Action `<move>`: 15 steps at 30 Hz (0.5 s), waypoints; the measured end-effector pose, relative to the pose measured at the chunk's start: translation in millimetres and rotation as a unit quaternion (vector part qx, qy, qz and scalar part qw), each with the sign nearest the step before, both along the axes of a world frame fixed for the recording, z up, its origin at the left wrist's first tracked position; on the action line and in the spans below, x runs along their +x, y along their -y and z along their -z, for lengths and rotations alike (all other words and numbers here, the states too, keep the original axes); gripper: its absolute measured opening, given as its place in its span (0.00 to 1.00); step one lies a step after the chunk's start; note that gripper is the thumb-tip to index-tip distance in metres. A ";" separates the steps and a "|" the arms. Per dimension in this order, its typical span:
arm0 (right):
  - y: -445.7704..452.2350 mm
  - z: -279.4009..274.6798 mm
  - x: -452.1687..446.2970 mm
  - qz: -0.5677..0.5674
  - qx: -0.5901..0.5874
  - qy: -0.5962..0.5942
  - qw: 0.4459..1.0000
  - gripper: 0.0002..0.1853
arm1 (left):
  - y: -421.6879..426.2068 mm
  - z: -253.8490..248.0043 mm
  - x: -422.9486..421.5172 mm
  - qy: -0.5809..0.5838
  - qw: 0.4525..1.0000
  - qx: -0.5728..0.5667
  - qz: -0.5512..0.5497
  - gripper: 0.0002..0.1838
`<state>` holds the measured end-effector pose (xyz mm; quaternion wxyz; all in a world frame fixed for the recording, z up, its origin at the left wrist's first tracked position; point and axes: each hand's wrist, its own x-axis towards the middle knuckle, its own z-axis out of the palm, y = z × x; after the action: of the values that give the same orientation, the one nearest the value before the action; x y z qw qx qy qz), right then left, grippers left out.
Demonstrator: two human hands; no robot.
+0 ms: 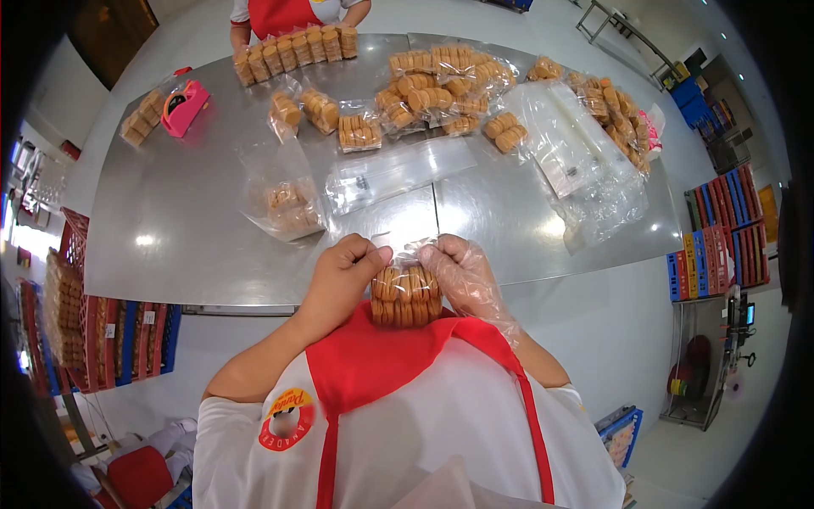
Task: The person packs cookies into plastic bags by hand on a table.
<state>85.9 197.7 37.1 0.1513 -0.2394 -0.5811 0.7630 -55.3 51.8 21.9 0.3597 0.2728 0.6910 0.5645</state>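
A clear bag of round biscuits [407, 297] hangs in front of my red apron, just off the table's near edge. My left hand [352, 265] is bare and pinches the bag's top corner on the left. On the right, my right hand [458, 267], in a clear plastic glove, pinches the other top corner. The biscuits stand in rows inside the bag, below my fingers. On the table beyond, a partly filled clear bag [288, 204] lies to the left of a stack of flat clear bags [398, 174].
The steel table [186, 229] carries a heap of biscuit bags [441, 85], more bags at right [615, 110], large plastic sheets [568, 153] and a pink tape dispenser [184, 109]. Across it, a person in a red apron [284, 13] stands behind a row of packs [297, 53]. Crates [721, 229] stand at right.
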 end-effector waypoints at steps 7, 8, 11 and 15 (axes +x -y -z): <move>-6.0 -6.7 -10.0 -0.007 -0.059 0.071 0.996 0.12 | -3.5 1.9 -1.1 0.162 0.981 0.102 -0.018 0.07; -7.5 -6.8 -12.2 -0.014 -0.062 0.083 0.995 0.13 | -2.1 2.6 -3.0 0.166 0.982 0.094 -0.008 0.06; -13.6 -6.8 -16.1 -0.050 -0.079 0.126 0.988 0.13 | -0.5 -4.7 -8.5 0.164 0.986 0.023 0.034 0.09; -18.2 -7.0 -13.6 -0.091 -0.103 0.120 0.983 0.13 | 2.7 -9.8 -11.1 0.028 0.996 -0.022 0.078 0.12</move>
<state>72.4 215.8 44.1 -0.0154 -0.2898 -0.5329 0.7948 -66.4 49.1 31.7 0.4279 0.3016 0.6694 0.5271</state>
